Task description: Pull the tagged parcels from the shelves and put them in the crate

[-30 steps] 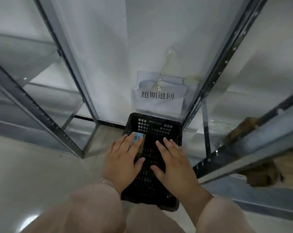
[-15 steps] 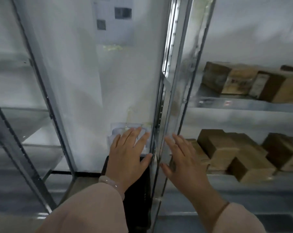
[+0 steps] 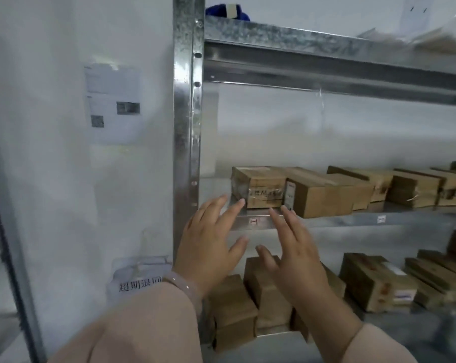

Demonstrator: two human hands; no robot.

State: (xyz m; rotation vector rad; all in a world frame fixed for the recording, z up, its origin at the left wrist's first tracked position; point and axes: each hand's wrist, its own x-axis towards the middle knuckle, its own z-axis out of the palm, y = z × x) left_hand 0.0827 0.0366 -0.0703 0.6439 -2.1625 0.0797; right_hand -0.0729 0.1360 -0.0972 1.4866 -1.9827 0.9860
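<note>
Reaching toward the galvanised steel shelf (image 3: 326, 221), you hold your left hand (image 3: 208, 247) and right hand (image 3: 297, 260) spread and empty. Brown cardboard parcels (image 3: 258, 184) sit untouched on it and below. With the crate out of sight, most picking seems left.

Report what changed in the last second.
Both hands rose from over the black crate on the floor to the middle shelf: left hand and right hand now reach toward its leftmost parcel. The crate has left the view. Unchanged: both hands open, holding nothing.
</note>
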